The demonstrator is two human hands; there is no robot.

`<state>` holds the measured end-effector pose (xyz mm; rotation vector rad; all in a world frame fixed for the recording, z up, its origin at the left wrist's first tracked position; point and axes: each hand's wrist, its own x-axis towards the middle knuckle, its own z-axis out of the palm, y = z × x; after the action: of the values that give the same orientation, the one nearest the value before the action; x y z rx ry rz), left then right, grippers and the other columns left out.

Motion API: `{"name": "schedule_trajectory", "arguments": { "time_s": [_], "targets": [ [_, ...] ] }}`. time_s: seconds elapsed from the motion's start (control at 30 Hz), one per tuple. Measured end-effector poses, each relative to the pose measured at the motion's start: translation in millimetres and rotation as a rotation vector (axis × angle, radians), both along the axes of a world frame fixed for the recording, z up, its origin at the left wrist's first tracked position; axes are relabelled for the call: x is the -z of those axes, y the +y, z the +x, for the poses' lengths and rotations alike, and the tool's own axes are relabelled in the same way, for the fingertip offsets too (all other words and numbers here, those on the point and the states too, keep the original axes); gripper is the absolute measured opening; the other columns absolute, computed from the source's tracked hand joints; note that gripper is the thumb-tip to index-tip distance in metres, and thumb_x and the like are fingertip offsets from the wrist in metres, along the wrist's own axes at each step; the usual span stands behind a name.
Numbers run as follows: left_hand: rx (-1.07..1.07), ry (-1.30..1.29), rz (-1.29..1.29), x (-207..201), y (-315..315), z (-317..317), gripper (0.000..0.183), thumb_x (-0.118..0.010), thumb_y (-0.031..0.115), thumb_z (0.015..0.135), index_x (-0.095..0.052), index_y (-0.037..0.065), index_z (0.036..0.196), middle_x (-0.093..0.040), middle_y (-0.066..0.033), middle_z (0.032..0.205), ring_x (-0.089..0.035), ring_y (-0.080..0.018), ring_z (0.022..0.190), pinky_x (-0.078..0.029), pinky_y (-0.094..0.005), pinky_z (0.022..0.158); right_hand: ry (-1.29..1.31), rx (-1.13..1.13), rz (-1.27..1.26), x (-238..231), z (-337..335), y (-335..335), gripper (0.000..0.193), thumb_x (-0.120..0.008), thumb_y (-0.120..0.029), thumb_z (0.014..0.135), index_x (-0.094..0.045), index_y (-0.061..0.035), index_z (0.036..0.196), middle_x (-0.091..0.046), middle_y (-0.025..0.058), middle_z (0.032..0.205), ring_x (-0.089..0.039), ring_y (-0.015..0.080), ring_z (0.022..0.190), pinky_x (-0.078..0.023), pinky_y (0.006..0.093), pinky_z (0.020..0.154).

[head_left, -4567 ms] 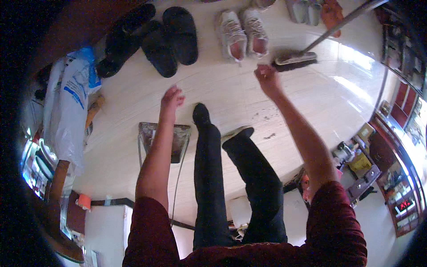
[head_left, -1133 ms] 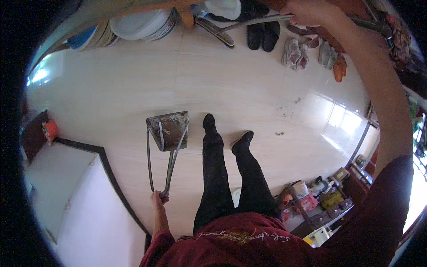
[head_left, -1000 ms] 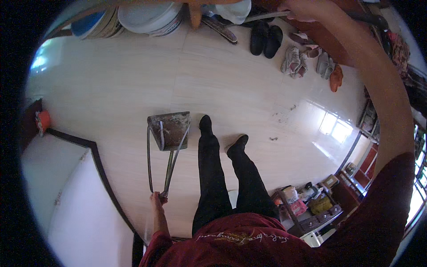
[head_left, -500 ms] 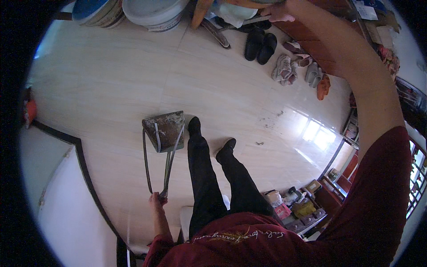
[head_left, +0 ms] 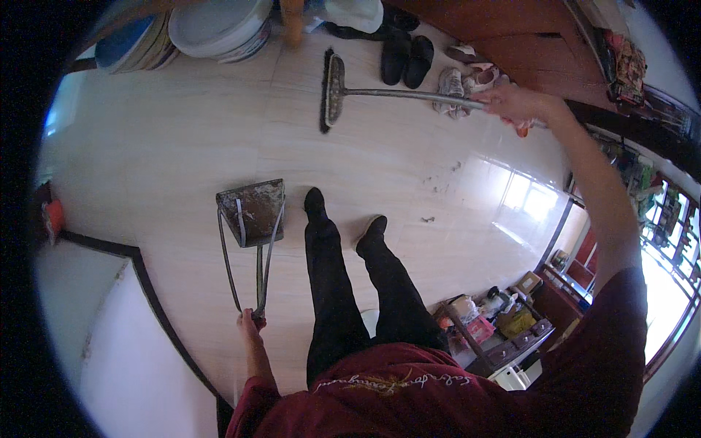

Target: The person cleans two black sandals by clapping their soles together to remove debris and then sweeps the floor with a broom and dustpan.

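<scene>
My left hand [head_left: 250,321] is closed round the top of the frame handle of a worn metal dustpan [head_left: 252,212], whose brown, stained pan is left of my feet. At the far right, my right hand [head_left: 511,102] grips the grey handle of a broom [head_left: 409,93]. The broom's head, with dark bristles, is out over the pale floor, left of the black slippers; whether it touches the floor I cannot tell. Small dark bits of debris [head_left: 438,182] lie on the tiles right of my feet.
Black slippers [head_left: 406,60] and sneakers [head_left: 456,84] line a wooden cabinet [head_left: 511,33] at the far side. Stacked basins [head_left: 219,29] stand far left. A white panel [head_left: 131,328] with dark edging is at near left; a cluttered shelf [head_left: 496,328] at near right.
My right hand has drawn the broom out from among the things by the cabinet, moving it nearer and rightward. The dustpan, in my left hand, appears slightly farther left.
</scene>
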<state>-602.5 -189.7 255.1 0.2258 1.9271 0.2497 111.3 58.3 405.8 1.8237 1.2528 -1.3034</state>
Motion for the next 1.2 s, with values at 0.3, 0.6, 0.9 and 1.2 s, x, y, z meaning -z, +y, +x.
{"name": "schedule_trajectory", "arguments": {
  "time_s": [0.3, 0.6, 0.9, 1.2],
  "targets": [
    [0.141, 0.031, -0.015, -16.9, 17.8, -4.3, 0.021, -0.047, 0.022, 0.076, -0.048, 0.001, 0.077, -0.055, -0.0114, 0.060, -0.053, -0.0188, 0.041, -0.046, -0.0285, 0.038, 0.422, 0.790, 0.221, 164.0, -91.5, -104.1, 0.038, -0.047, -0.031, 0.087, -0.040, -0.0269, 0.124, -0.039, -0.0006, 0.058, -0.038, 0.0069, 0.047, -0.035, 0.0233, 0.036],
    [0.309, 0.061, -0.018, -18.4, 36.3, -12.2, 0.019, -0.050, 0.021, 0.074, -0.047, 0.002, 0.077, -0.056, -0.0121, 0.060, -0.054, -0.0180, 0.043, -0.046, -0.0282, 0.038, 0.241, 1.034, 0.423, 201.7, -232.3, -302.7, 0.035, -0.045, -0.025, 0.085, -0.044, -0.0161, 0.119, -0.059, 0.0132, 0.077, -0.057, 0.0257, 0.065, -0.046, 0.0359, 0.057],
    [0.330, -0.072, 0.025, -26.6, 43.2, -14.3, 0.019, -0.051, 0.019, 0.074, -0.046, 0.001, 0.075, -0.055, -0.0117, 0.059, -0.049, -0.0162, 0.039, -0.041, -0.0265, 0.035, 0.103, 0.999, 0.535, 126.4, -298.3, -406.8, 0.037, -0.046, -0.021, 0.083, -0.043, -0.0159, 0.119, -0.057, 0.0219, 0.088, -0.055, 0.0389, 0.081, -0.045, 0.0434, 0.066],
    [0.436, 0.032, -0.055, -28.1, 57.3, -3.8, 0.022, -0.051, 0.022, 0.074, -0.049, 0.001, 0.078, -0.058, -0.0137, 0.064, -0.052, -0.0178, 0.041, -0.046, -0.0294, 0.038, 0.153, 1.177, 0.645, 234.6, -267.0, -255.9, 0.037, -0.043, -0.027, 0.083, -0.044, -0.0160, 0.119, -0.055, 0.0232, 0.093, -0.054, 0.0385, 0.085, -0.044, 0.0443, 0.070]
  ]
}}
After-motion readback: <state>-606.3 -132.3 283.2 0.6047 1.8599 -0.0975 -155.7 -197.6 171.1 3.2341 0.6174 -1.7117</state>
